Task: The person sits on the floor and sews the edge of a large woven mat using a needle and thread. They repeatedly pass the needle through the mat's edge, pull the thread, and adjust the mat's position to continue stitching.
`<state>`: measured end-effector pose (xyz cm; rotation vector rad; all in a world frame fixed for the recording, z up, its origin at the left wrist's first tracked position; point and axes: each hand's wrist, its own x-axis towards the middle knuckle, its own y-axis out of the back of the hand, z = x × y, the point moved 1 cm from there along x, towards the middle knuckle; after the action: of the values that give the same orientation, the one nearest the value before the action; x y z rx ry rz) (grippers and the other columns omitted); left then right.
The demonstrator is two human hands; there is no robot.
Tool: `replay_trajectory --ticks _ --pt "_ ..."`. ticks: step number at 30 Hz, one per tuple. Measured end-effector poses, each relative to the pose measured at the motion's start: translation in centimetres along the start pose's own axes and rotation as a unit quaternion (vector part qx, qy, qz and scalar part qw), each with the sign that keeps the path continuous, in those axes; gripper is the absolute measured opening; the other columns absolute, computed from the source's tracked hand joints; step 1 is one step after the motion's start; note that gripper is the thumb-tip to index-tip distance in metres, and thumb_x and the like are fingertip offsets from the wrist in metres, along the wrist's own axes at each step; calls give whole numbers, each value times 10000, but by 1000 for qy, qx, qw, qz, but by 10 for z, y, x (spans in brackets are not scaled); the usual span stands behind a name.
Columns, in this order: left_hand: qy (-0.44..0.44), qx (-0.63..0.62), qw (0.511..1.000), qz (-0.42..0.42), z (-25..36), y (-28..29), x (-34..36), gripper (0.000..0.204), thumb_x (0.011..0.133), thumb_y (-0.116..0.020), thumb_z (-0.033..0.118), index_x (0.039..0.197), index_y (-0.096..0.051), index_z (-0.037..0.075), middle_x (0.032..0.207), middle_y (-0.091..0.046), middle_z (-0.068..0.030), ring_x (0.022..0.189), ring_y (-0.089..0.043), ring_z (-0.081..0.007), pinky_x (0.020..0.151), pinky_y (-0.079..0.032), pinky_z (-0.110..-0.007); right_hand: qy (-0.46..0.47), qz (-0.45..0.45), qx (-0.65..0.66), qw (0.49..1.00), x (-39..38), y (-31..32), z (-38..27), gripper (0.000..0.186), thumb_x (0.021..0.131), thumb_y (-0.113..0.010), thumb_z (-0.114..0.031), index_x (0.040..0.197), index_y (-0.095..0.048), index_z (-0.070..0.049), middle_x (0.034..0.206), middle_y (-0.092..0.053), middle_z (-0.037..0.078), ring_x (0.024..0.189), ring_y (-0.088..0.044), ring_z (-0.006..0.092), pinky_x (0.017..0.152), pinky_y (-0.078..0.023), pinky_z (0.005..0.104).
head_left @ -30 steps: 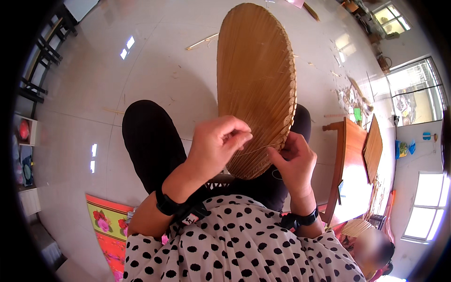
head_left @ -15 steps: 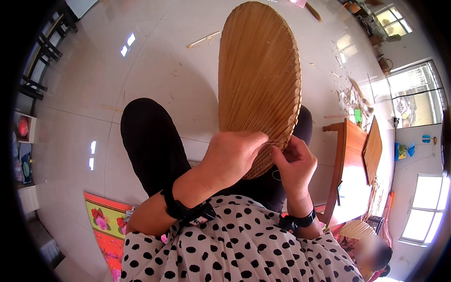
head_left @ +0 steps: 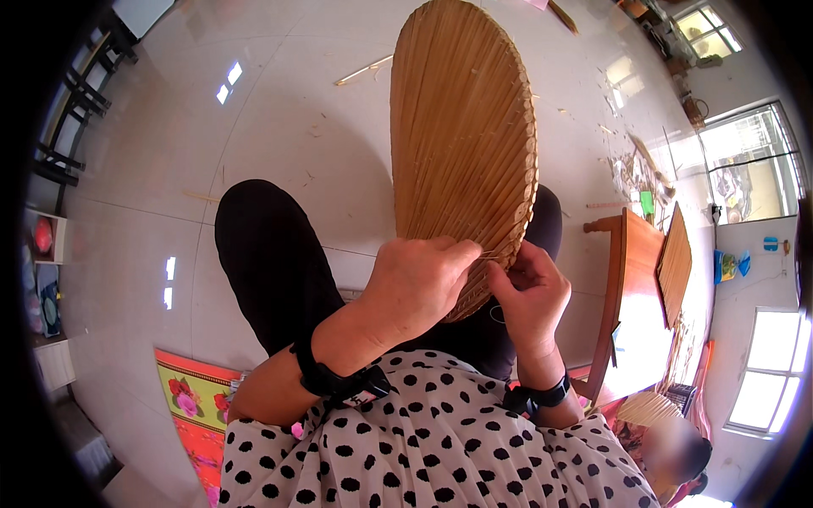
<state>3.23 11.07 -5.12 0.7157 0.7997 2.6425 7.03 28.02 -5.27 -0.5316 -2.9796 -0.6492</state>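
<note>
A tan palm-leaf fan (head_left: 461, 127) with radiating pleats and a stitched, bound rim stands up from my lap. My left hand (head_left: 421, 275) is closed across its lower part, thumb and fingers pinched near the right rim. Curled round that rim from the other side is my right hand (head_left: 533, 292), its thumb and fingertips pressed together at the edge. Thin pale strands cross between the two sets of fingertips. A loop of light thread (head_left: 497, 315) hangs beside my right thumb. What lies inside the right fingertips is too small to make out.
A wooden table (head_left: 639, 313) stands to the right, with a flat woven piece (head_left: 675, 267) against it. A person (head_left: 677, 457) sits at the lower right. Straw scraps (head_left: 364, 69) lie on the tiled floor. A floral mat (head_left: 190, 406) is at the lower left.
The fan has tilted very slightly to the left within the view. Both hands keep the same hold on it.
</note>
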Motion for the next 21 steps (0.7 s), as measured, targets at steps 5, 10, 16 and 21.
replay_trajectory --ticks 5,10,16,21 --pt "-12 19 1000 -3 2 1 1 156 768 -684 43 921 -671 71 693 -631 -82 602 -634 -290 516 -501 -366 11 -3 -8 1000 1 0 -1 325 731 -772 -18 1024 -662 68 870 -699 65 763 -686 109 705 -573 244" --pt "-32 83 996 -22 9 7 3 159 758 -682 40 913 -672 75 683 -626 -66 595 -633 -274 516 -505 -359 34 -11 -22 999 0 0 0 323 729 -774 -17 1021 -662 66 871 -687 71 759 -689 114 695 -567 237" --pt "-49 29 998 -7 -9 16 5 166 763 -693 9 924 -690 49 749 -671 -87 635 -651 -272 541 -511 -338 93 -20 -33 995 1 -11 -5 335 721 -776 -8 1029 -664 60 876 -670 93 728 -675 116 661 -554 239" --pt "-41 -69 997 1 -24 31 7 151 815 -652 -46 951 -688 8 745 -666 -112 603 -630 -243 540 -478 -299 145 -47 3 988 8 -28 -5 409 703 -783 -2 1092 -664 38 918 -669 111 758 -677 147 687 -552 257"
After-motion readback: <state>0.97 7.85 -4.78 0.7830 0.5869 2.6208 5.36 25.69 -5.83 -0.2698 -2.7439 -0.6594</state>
